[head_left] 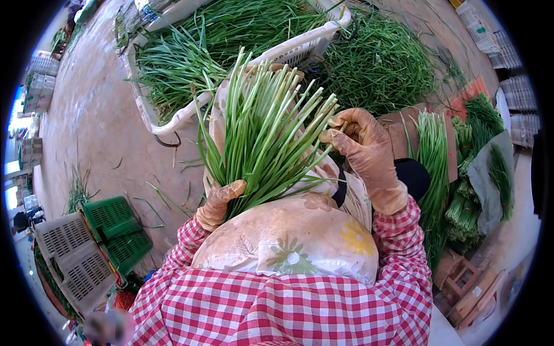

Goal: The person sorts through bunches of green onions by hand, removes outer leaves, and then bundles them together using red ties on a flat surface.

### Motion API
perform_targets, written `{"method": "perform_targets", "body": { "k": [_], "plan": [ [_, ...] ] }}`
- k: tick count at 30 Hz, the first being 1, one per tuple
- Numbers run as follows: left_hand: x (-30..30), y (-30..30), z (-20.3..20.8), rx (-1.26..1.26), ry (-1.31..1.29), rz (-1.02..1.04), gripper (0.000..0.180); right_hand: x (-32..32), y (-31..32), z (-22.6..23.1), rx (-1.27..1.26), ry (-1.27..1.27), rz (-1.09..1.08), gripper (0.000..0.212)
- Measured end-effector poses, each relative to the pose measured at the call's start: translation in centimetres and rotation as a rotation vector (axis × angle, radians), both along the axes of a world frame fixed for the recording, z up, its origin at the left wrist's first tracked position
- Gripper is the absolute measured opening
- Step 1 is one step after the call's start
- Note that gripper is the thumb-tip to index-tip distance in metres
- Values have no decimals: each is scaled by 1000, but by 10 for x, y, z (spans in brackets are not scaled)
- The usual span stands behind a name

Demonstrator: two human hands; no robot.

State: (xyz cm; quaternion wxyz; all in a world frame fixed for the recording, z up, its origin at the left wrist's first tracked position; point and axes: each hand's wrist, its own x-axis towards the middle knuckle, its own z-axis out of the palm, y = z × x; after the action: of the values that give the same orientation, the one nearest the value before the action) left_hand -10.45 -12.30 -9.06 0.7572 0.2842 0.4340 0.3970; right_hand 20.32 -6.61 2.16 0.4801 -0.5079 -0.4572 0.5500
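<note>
A loose bunch of garlic chives (254, 132) fans out over my lap, pale stalk ends pointing away from me. My left hand (218, 203), in a stained tan glove, is closed around its leafy lower part, thumb across the front. Right of the bunch, my right hand (365, 151), gloved alike, pinches the pale end of a chive stalk (331, 147) between thumb and fingertips. That stalk leans out from the bunch's right side. A soiled flowered apron (291, 236) covers my lap beneath.
Ahead stands a white plastic crate (173, 122) heaped with long chives (231, 32). A tangled green pile (375, 63) lies on the floor to its right. Further right are laid-out chive bundles (433, 144) and a small wooden stool (461, 279). Green (118, 228) and grey crates (75, 259) stand at left.
</note>
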Motion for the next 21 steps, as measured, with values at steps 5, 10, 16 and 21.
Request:
{"method": "perform_targets", "body": {
  "k": [5,10,16,21],
  "plan": [
    [1,2,12,-52,20,32,55,9,5,26,-182,115,192,27],
    [1,3,1,-60,-57,10,59,3,8,18,-363,57,105,30],
    [0,3,-1,3,-12,-2,64,-7,11,15,-363,133,23,22],
    [2,5,-4,91,28,-18,69,-1,0,21,-268,272,37,18]
  ]
}}
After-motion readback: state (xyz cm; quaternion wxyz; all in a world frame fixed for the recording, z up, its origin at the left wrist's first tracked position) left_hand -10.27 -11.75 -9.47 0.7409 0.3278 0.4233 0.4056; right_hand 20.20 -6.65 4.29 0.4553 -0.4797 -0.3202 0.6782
